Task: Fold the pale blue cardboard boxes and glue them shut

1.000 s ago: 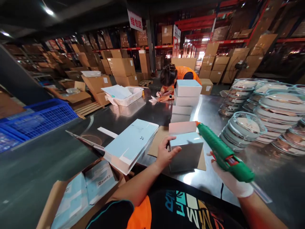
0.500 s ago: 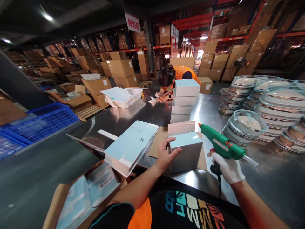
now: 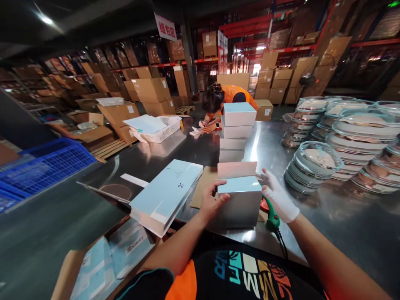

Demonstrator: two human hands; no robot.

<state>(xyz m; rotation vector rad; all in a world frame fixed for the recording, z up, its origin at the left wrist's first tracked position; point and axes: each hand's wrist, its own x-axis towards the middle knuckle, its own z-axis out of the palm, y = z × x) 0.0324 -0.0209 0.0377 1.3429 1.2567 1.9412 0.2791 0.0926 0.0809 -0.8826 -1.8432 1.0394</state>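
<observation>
The small pale-blue box (image 3: pixel 239 201) is sat on a sheet of brown cardboard (image 3: pixel 203 183) near the front edge of the steel surface (image 3: pixel 306 208), right in front of the person, with its back flap (image 3: pixel 237 169) stood open and tilted away. It's bracketed from both sides: the bare left hand (image 3: pixel 210 203) is pressed flat against the box's left face, thumb hooked over the top edge, and the gloved right hand (image 3: pixel 276 195) is spread open at the right side, fingers fanned up by the flap, so nothing is actually clamped in that grip. The left hand is the one properly in contact; whether the glove touches the box can't really be told from here. The box's long side runs left to right between the two hands. The green glue gun (image 3: pixel 271 213) is laid on the surface just beside the box's right face, under the right wrist, cord trailing toward the body. Further out, a stack of the same boxes (image 3: pixel 236 131) is stood straight behind, flat-packed box blanks (image 3: pixel 167 193) are propped to the left, and piles of clear lidded dishes (image 3: pixel 315 164) are spread over the right. Another person (image 3: pixel 223 98) is bent over the far end.
</observation>
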